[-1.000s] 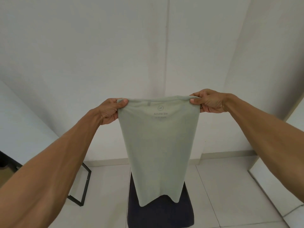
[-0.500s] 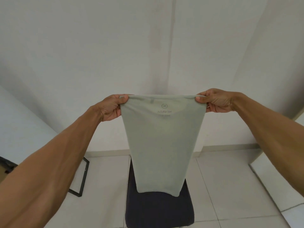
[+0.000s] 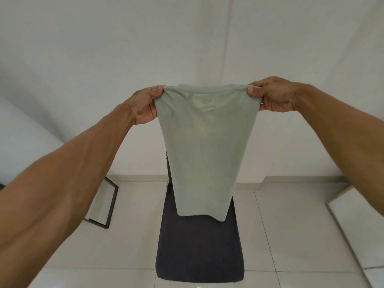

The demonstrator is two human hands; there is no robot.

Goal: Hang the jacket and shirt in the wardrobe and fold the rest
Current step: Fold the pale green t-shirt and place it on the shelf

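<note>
T-shirt (image 3: 204,154) of pale green cloth hung in the air in the middle of the scene, stretched flat between two raised hands, with its lower hem dangling just above the dark chair (image 3: 199,246) that stood on the tiled floor (image 3: 291,225) beyond it. At the far left a black frame (image 3: 110,204) leaned on the floor near the wall, apart from all else. Next to the right, the left hand (image 3: 145,107) pinched the garment's upper left corner, thumb over the top edge and fingers curled behind. The cloth between the hands showed as one narrow panel with no sleeves sticking out, and a round mark with mirrored lettering shone through near the collar, so the sleeves had probably been turned in behind already; that is a judgement, since the back was hidden. The right hand (image 3: 274,94) gripped the upper right corner in the same pinching way. At the right edge a white panel (image 3: 357,204) lay low beside the floor. For this garment the lengthwise fold looked done, while the crosswise fold and setting it down seemed still to come. No jacket, shirt, wardrobe or folded pile was in view, so how far the hanging had got could not be told.
</note>
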